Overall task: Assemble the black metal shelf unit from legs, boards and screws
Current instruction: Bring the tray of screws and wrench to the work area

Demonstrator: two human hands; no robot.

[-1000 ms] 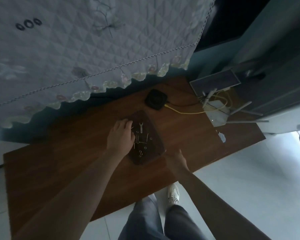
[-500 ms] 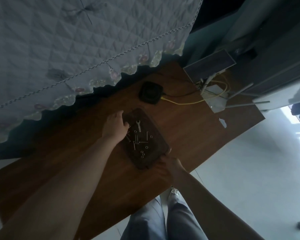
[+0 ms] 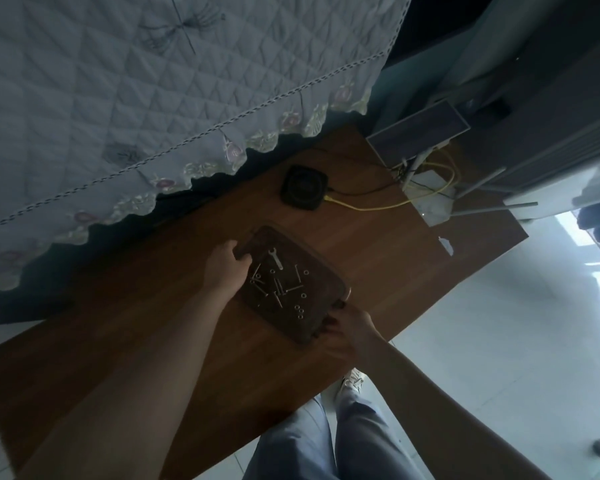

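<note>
Screws (image 3: 278, 289), slim bright metal, lie loose with small ring-shaped nuts (image 3: 299, 308) and a flat spanner (image 3: 276, 258) in a dark, round-cornered rectangular tray (image 3: 323, 278) on the wood-grain table (image 3: 388, 258). Left hand (image 3: 226, 268) grips the tray's far-left rim, fingers curled over it; right hand (image 3: 347, 327) pinches its near-right corner.

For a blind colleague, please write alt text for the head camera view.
Both hands grip opposite edges of a dark tray of screws and a small wrench on a wooden table: left hand at the far-left edge, right hand at the near corner.
</note>
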